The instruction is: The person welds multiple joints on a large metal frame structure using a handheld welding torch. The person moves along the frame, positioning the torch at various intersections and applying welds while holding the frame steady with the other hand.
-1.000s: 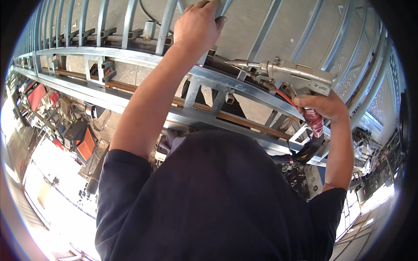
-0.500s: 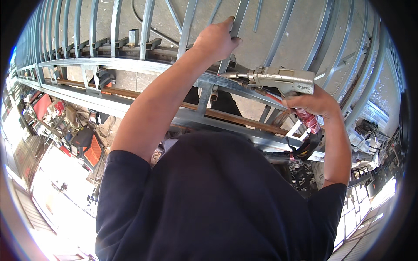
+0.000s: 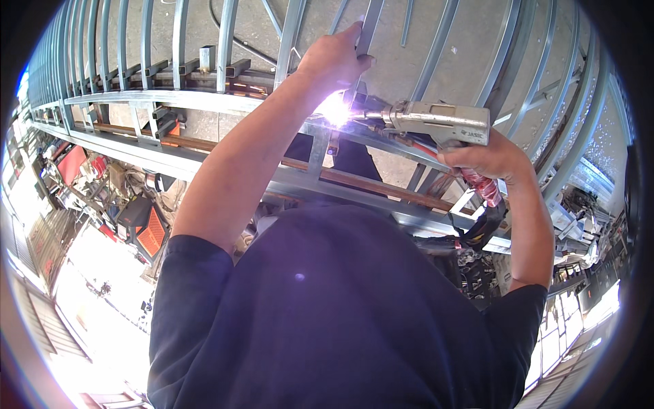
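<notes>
the left hand [image 3: 332, 60] is wrapped around an upright metal bar [image 3: 371, 27], fingers closed on it. the right hand [image 3: 487, 160] grips the handle of a grey welding gun [image 3: 439, 123], fingers closed tight. the gun's tip meets a bright spark [image 3: 335, 109] on the metal frame [image 3: 204, 99], just below the left hand's fingers.

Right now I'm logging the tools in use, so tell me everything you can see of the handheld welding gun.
The welding gun is a boxy, pale grey metal-looking body with a narrow nozzle pointing left. It lies roughly level, its tip at a bright white-violet flash on the galvanised steel frame. The right hand grips it from below, where a red-wrapped hose and dark cable hang down. The left hand holds an upright bar just beside the tip.
</notes>
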The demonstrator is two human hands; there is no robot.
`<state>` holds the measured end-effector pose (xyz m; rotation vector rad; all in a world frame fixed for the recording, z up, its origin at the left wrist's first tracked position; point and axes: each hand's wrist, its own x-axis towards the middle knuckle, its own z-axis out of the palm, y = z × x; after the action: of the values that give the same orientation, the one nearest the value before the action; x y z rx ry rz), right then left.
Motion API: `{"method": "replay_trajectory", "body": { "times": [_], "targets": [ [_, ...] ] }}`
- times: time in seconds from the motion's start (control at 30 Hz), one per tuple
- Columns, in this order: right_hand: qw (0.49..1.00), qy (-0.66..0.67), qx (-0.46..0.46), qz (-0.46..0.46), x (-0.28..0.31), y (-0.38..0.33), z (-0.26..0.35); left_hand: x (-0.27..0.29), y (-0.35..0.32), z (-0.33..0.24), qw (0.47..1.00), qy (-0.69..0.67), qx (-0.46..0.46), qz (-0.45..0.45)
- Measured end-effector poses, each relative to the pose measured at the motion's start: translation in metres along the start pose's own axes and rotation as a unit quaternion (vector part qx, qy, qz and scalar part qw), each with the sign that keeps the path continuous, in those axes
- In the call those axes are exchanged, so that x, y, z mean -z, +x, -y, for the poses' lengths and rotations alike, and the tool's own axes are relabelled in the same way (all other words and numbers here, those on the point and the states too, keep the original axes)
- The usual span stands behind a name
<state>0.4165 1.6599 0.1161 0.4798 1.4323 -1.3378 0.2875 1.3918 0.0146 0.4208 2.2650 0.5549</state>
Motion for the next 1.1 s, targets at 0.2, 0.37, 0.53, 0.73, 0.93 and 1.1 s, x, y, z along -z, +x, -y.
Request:
{"method": "replay_trajectory", "body": {
  "times": [0.2, 0.37, 0.53, 0.73, 0.93, 1.1],
  "targets": [
    [0.999, -0.02, -0.041, -0.005, 0.001, -0.001, 0.004, 0.0, 0.0, 0.001, 1.0, -0.01, 0.005, 0.011],
    [0.999, -0.025, -0.016, -0.015, 0.004, 0.0, -0.007, 0.0, 0.001, 0.0, 1.0, 0.0, 0.013, 0.015],
    [0.999, -0.027, -0.029, -0.029, 0.004, -0.002, -0.006, 0.001, -0.001, -0.002, 1.0, -0.006, 0.012, 0.016],
    [1.0, -0.012, -0.005, -0.027, 0.005, -0.003, -0.013, 0.001, -0.001, 0.0, 1.0, -0.008, -0.004, 0.017],
    [1.0, 0.003, -0.017, -0.017, 0.006, -0.004, -0.012, 0.002, -0.002, -0.003, 1.0, -0.006, 0.011, 0.021],
    [1.0, 0.007, -0.012, -0.023, 0.005, -0.007, -0.016, 0.0, 0.001, 0.002, 1.0, -0.004, 0.017, 0.018]
  ]
}}
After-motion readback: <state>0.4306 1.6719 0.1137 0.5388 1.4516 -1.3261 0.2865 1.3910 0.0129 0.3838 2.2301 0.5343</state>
